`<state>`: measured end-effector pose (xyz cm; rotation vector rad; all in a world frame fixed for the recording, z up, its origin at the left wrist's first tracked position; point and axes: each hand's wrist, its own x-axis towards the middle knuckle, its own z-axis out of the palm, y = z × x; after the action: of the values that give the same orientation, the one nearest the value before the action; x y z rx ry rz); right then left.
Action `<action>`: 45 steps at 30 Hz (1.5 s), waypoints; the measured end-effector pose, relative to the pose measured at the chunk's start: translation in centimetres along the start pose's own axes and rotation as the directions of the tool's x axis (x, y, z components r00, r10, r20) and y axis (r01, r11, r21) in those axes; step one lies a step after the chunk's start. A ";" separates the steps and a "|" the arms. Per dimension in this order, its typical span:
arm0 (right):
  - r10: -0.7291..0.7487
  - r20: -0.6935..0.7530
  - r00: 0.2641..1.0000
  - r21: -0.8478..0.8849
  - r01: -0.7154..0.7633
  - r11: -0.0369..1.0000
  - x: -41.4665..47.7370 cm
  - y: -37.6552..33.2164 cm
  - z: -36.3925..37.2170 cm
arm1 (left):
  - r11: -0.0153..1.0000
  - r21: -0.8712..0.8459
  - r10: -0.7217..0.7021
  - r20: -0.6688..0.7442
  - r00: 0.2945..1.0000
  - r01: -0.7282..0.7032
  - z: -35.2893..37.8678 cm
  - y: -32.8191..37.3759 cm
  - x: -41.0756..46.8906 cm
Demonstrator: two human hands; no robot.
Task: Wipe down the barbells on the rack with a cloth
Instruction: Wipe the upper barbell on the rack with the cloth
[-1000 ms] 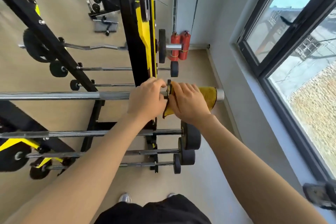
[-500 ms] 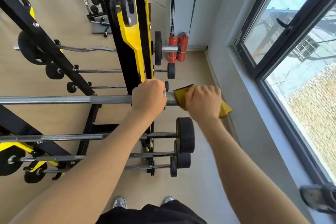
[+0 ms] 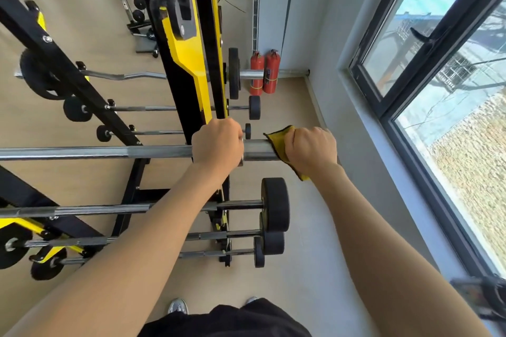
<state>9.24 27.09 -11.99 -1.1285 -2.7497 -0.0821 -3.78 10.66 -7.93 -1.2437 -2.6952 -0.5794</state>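
polished chrome steel barbell [image 3: 95, 152] with glossy sleeve, soft yellow cloth [image 3: 279, 139] with dark stitched edge, matt black rubber weight plates [image 3: 275, 204], glossy black and yellow painted metal rack [image 3: 189, 63], smooth pale wood-look floor [image 3: 295, 268]

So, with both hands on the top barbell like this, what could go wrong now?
1. The right hand holds the yellow cloth at the very end of the top barbell; one more stroke outward could slip off it.
2. The left hand grips beside the rack upright; if the bar rolls or shifts, fingers might get pinched there.
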 end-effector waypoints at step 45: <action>0.424 0.742 0.520 0.617 -0.280 -0.736 -4.0 -9.4 -1.5 | 0.983 0.126 0.107 0.186 0.977 -0.132 -1.1 -0.9 0.4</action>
<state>5.66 17.40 -11.07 -1.3194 -0.4224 1.8977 -4.81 10.00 -7.05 -1.4714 -2.7205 -0.2737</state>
